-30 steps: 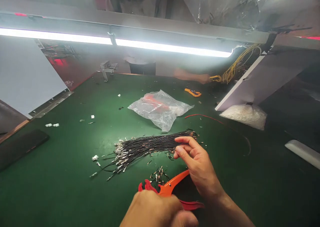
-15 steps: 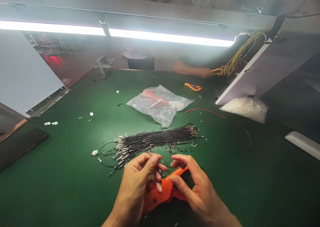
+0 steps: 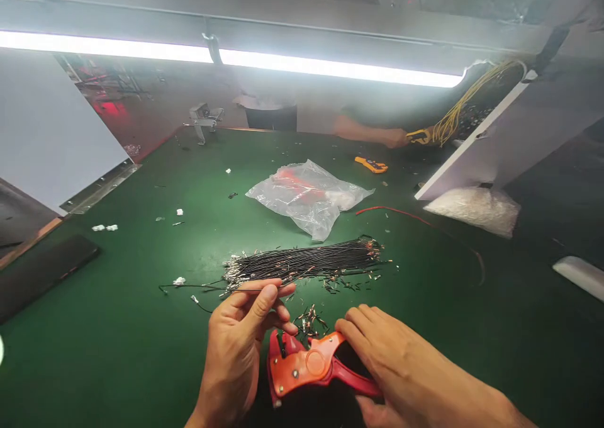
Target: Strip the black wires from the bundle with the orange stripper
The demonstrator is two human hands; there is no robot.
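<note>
Between the thumb and fingers of my left hand [image 3: 243, 340] is a thin black wire [image 3: 202, 285], which reaches out to the left. My right hand [image 3: 391, 355] is wrapped round the handles of an orange and red hand tool [image 3: 306, 365]; its jaws are beside my left fingers. Just beyond my hands lies a bundle of black wires [image 3: 302, 261], with silvery ends at the left and copper ends at the right. Small black and copper scraps [image 3: 311, 321] are scattered between the bundle and the tool.
A clear plastic bag [image 3: 309, 198] with red and white contents lies behind the bundle. Beyond it are orange-yellow pliers [image 3: 371, 165]. A bag of white pieces [image 3: 476, 209] rests at the right; a dark case [image 3: 47, 277] is at the left. Another person's arm [image 3: 372, 132] is across the table.
My right hand has closed round the tool's handles, and the tool is turned and more exposed. My left hand has shifted slightly left with the wire. The view has moved a little.
</note>
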